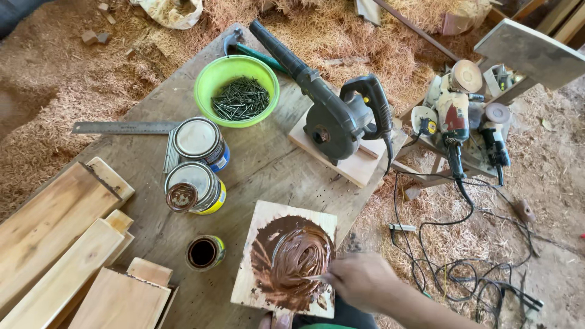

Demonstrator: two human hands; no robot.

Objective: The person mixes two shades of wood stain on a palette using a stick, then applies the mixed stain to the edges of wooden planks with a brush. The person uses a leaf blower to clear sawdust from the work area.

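My right hand [359, 280] is closed on a thin metal spatula [312, 278] whose tip lies in a swirl of brown paste [291, 259]. The paste is spread over a small square wooden board [263, 213] at the near edge of the worktable [262, 164]. My left hand is out of view. Just left of the board stands a small open can of dark liquid [203, 252]. Further back are a tin with a small brown lid resting on it [194, 187] and a second closed tin [200, 141].
A green bowl of nails [237, 90], a metal ruler [125, 127], a hammer [244, 45] and a black electric blower [335, 109] on a wood block sit on the table. Wooden planks [67, 244] lie left. Power tools [457, 116] and tangled cables [463, 268] lie right on sawdust.
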